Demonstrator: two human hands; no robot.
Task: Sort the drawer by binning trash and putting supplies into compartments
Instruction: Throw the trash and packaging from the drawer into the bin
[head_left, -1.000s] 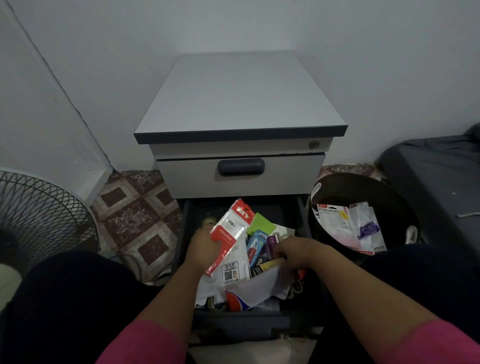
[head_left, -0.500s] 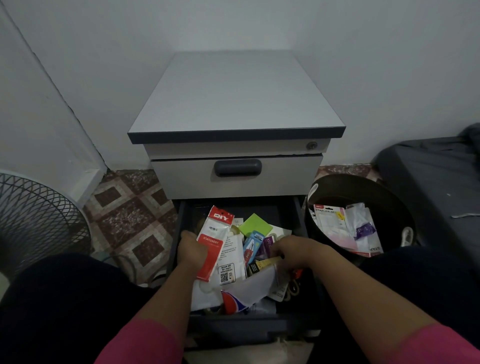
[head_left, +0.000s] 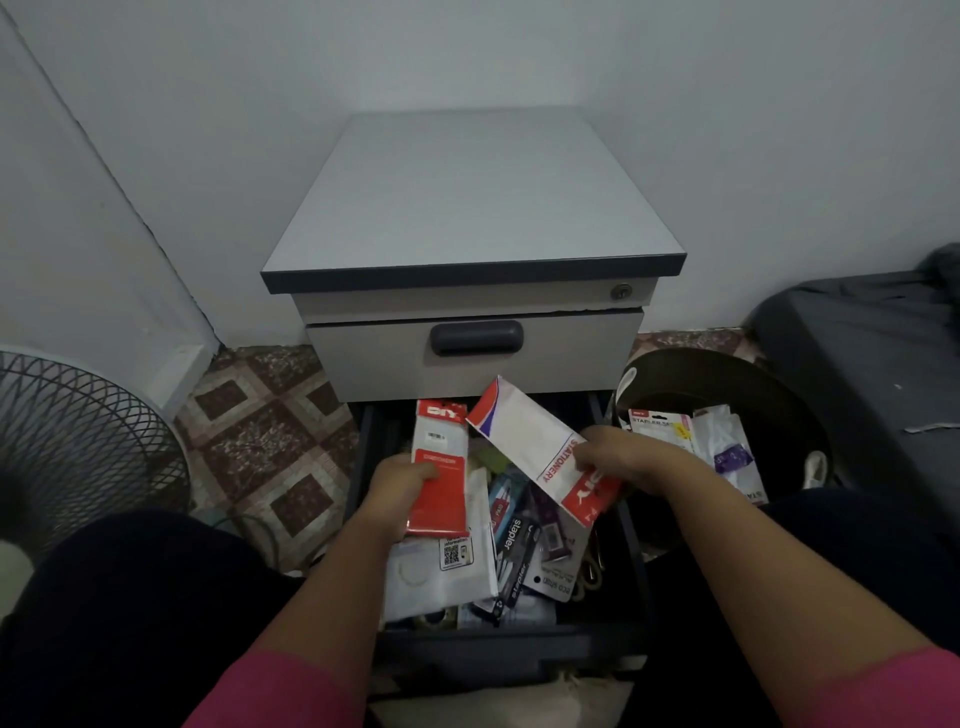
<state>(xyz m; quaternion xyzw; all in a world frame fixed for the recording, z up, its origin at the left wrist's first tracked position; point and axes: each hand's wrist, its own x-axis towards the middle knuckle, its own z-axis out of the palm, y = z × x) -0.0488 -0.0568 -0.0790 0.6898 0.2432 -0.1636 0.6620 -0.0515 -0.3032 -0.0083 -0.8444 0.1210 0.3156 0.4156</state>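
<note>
- Over the open bottom drawer (head_left: 631, 561) of a grey cabinet (head_left: 472, 208), both hands busy with flat packets.
- Left hand (head_left: 397, 480) curled round a red-and-white packet (head_left: 440, 467), gripping it at its left edge and holding it upright above the clutter.
- Right hand (head_left: 621, 460) pinching a white packet (head_left: 540, 447) marked "STATIONERY" by its red end, lifted clear of the drawer and tilted up toward the cabinet front.
- Beneath the hands: a loose heap of supplies (head_left: 511, 551), overlapping and unsorted, among them a white card with a QR code and dark stapler packs. No dividers or compartments discernible under the pile.
- Right of the drawer, just beside it: a dark round bin (head_left: 727, 374), already holding a stapler-set pack (head_left: 660, 431) and a clear wrapper with a purple patch (head_left: 727, 452).
- Judged early to midway: some trash binned, two more packets in hand and likely awaiting a verdict, most of the drawer's contents not yet sorted.
- Whether the held packets are empty or full cannot be told.
</note>
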